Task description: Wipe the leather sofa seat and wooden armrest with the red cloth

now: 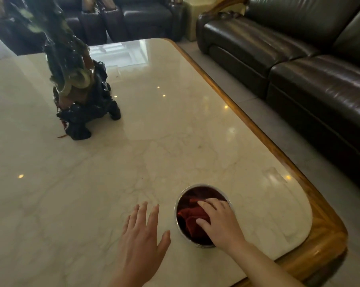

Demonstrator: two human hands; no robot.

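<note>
One red cloth [192, 217] lies bunched inside one metal bowl [180, 200] on the marble table [133, 162], at 5 o'clock. Right hand [220, 221] reaches into the bowl, fingers curled onto the cloth. Left hand [143, 235], flat and spread, hovers just beside the bowl. One dark statue [79, 88] stands at 10 o'clock. One leather sofa [299, 65] at 2 o'clock.

Open marble tabletop [133, 158] spans 9 to 12 o'clock of the metal bowl [180, 204], unobstructed as far as the dark sculpture [82, 96] standing at 10 o'clock. At 3 o'clock, past the wooden table edge [299, 172], a clear floor aisle [299, 141] separates tabletop from leather sofa [309, 69]. The bowl's rim encloses the red cloth [190, 218].
</note>
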